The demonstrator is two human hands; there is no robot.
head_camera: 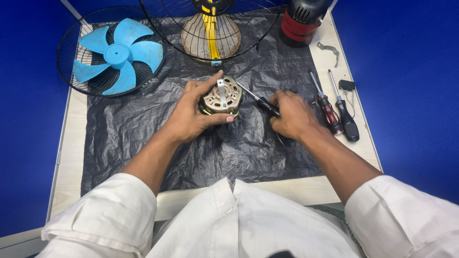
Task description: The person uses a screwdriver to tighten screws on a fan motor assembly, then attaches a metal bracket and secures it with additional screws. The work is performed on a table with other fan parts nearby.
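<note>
A round metal fan motor (222, 97) sits on a black plastic sheet (143, 129) near the middle of the table. My left hand (193, 114) wraps around its left and front sides, thumb under the near edge. A screwdriver (260, 102) with a black handle is gripped in my right hand (291, 114); its thin shaft slants up-left and its tip meets the motor's right side.
A blue fan blade (117, 53) lies in a wire guard (67, 62) at the back left. Another wire guard (210, 28) stands at the back centre, a red and black housing (301, 21) at the back right. Two more screwdrivers (337, 110) lie at the right.
</note>
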